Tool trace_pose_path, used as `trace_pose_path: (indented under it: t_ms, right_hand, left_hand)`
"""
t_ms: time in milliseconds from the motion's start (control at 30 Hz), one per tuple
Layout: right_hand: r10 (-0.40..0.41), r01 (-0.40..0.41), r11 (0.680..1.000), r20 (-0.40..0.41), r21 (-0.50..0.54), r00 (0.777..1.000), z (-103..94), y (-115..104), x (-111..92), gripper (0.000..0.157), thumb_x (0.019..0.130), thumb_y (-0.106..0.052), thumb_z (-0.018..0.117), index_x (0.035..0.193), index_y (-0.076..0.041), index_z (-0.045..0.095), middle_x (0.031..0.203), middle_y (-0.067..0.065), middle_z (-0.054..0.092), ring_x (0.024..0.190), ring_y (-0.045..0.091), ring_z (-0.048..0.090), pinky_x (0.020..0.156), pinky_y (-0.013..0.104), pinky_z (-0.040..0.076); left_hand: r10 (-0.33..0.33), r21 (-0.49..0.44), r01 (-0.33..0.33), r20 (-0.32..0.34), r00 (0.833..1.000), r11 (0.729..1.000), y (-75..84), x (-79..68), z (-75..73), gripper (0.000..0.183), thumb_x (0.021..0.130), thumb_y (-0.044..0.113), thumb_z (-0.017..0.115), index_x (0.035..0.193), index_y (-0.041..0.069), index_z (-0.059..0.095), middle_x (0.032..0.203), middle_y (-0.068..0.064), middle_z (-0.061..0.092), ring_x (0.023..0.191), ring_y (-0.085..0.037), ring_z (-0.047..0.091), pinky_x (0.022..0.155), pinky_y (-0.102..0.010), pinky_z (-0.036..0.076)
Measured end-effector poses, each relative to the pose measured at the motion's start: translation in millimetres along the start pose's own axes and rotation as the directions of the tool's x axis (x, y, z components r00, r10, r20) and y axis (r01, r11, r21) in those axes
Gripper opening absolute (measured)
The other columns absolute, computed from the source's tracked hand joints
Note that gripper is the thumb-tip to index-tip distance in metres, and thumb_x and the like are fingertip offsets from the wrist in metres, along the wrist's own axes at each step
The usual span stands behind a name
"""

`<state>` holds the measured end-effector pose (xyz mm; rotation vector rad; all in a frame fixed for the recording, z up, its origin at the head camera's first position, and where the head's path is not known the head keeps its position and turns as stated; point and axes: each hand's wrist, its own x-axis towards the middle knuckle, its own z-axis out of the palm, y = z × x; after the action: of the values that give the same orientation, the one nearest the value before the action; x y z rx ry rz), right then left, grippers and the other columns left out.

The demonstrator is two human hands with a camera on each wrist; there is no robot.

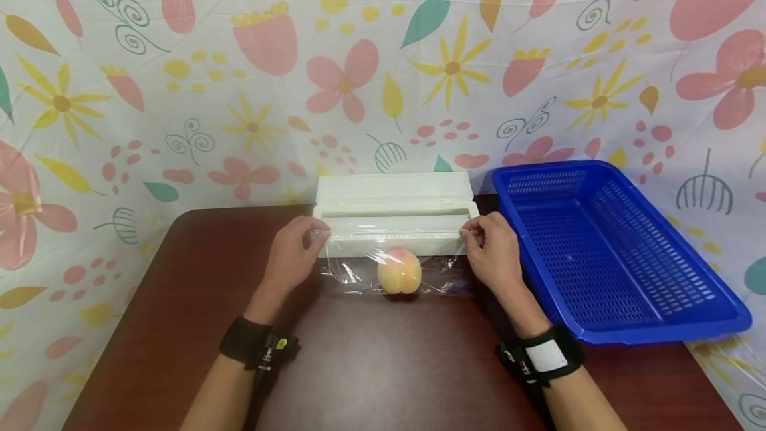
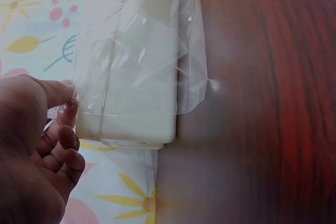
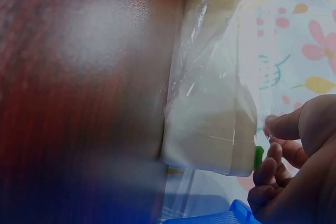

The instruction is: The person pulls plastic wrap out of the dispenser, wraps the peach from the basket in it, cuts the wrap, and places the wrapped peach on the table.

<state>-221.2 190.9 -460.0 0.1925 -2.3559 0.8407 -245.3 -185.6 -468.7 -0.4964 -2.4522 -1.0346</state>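
Note:
A sheet of clear plastic wrap (image 1: 353, 271) stretches between both hands, in front of a white wrap dispenser box (image 1: 395, 245) whose lid (image 1: 395, 187) stands raised at the back. My left hand (image 1: 294, 248) pinches the wrap's left edge between thumb and forefinger at the box's left end. At the right end, my right hand (image 1: 495, 248) pinches the opposite edge the same way. A yellow-pink peach (image 1: 399, 273) sits on the table just before the box, with the wrap overlapping it in the head view. Both wrist views show the creased film hanging over the box's front.
To the right a blue plastic basket (image 1: 628, 271) with slotted walls stands close to the right forearm. The dark red-brown wooden table (image 1: 383, 371) carries everything. Behind it hangs a flower-patterned cloth (image 1: 359, 72).

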Motion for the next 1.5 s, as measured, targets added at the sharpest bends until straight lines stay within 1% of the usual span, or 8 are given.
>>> trace_pose_path:
  t_ms: [200, 467, 700, 933, 1100, 1267, 1500]
  right_hand:
    - [0.038, -0.038, 0.999, -0.002, -0.02, 0.999, 1.6, 1.5, -0.4, 0.007, 0.083, -0.011, 0.075, 0.082, -0.007, 0.069, 0.086, 0.009, 0.051, 0.077, 0.02, 0.05, 0.064, 0.036, 0.041]
    - [0.061, -0.061, 0.998, 0.001, -0.029, 0.998, 6.5, 3.3, -0.9, 0.008, 0.084, -0.011, 0.074, 0.081, -0.007, 0.068, 0.085, 0.007, 0.049, 0.078, 0.02, 0.048, 0.067, 0.037, 0.04]
    - [0.089, -0.089, 0.995, 0.003, -0.035, 0.996, 7.0, 2.4, 1.6, 0.007, 0.085, -0.009, 0.073, 0.082, -0.005, 0.067, 0.086, 0.009, 0.049, 0.078, 0.022, 0.048, 0.067, 0.039, 0.039]
    - [0.084, -0.083, 0.995, 0.011, -0.047, 0.996, 8.4, 3.4, 2.8, 0.009, 0.086, -0.011, 0.073, 0.083, -0.005, 0.067, 0.086, 0.009, 0.049, 0.076, 0.022, 0.047, 0.067, 0.039, 0.039]
    - [0.081, -0.081, 0.996, 0.001, -0.045, 0.997, 9.0, 4.0, 4.8, 0.009, 0.084, -0.01, 0.074, 0.082, -0.005, 0.067, 0.086, 0.011, 0.049, 0.076, 0.022, 0.047, 0.066, 0.04, 0.039]
    - [0.073, -0.073, 0.996, -0.007, -0.056, 0.997, 9.2, 5.4, 6.5, 0.011, 0.083, -0.012, 0.075, 0.081, -0.005, 0.066, 0.086, 0.011, 0.049, 0.078, 0.024, 0.047, 0.068, 0.041, 0.04]
    - [0.106, -0.106, 0.993, -0.005, -0.049, 0.994, 10.0, 5.0, 6.3, 0.014, 0.084, -0.013, 0.074, 0.09, -0.006, 0.064, 0.087, 0.011, 0.048, 0.079, 0.026, 0.045, 0.068, 0.043, 0.039]
  left_hand:
    - [-0.024, 0.0, 0.024, 0.022, 0.999, 1.0, 1.5, 1.5, 0.2, 0.01, 0.091, 0.023, 0.069, 0.1, 0.019, 0.069, 0.08, 0.007, 0.051, 0.068, -0.012, 0.046, 0.062, -0.033, 0.042]
    - [-0.021, 0.011, 0.021, 0.017, 1.0, 1.0, 0.1, 2.9, 2.2, 0.009, 0.091, 0.022, 0.069, 0.099, 0.018, 0.069, 0.081, 0.007, 0.052, 0.067, -0.012, 0.047, 0.062, -0.032, 0.042]
    - [-0.042, 0.015, 0.041, 0.027, 0.999, 0.999, -1.2, 3.8, 4.0, 0.009, 0.091, 0.022, 0.068, 0.099, 0.02, 0.068, 0.082, 0.007, 0.052, 0.069, -0.013, 0.047, 0.065, -0.033, 0.042]
    - [-0.045, 0.028, 0.044, 0.029, 0.999, 0.999, 1.3, 5.2, 4.3, 0.009, 0.091, 0.02, 0.069, 0.099, 0.02, 0.069, 0.08, 0.006, 0.05, 0.065, -0.013, 0.046, 0.061, -0.032, 0.041]
    - [-0.044, 0.022, 0.043, 0.023, 0.999, 0.999, 2.2, 6.1, 4.3, 0.009, 0.091, 0.019, 0.069, 0.1, 0.018, 0.069, 0.081, 0.006, 0.051, 0.065, -0.013, 0.046, 0.061, -0.033, 0.041]
    - [-0.044, 0.013, 0.044, 0.02, 0.999, 0.999, 3.0, 7.7, 3.5, 0.009, 0.09, 0.018, 0.069, 0.099, 0.017, 0.07, 0.082, 0.005, 0.052, 0.065, -0.013, 0.046, 0.06, -0.033, 0.042]
    - [-0.052, 0.011, 0.052, 0.006, 0.999, 0.999, 2.8, 8.4, 2.6, 0.013, 0.089, 0.016, 0.069, 0.102, 0.014, 0.069, 0.088, 0.0, 0.05, 0.069, -0.015, 0.045, 0.064, -0.034, 0.041]
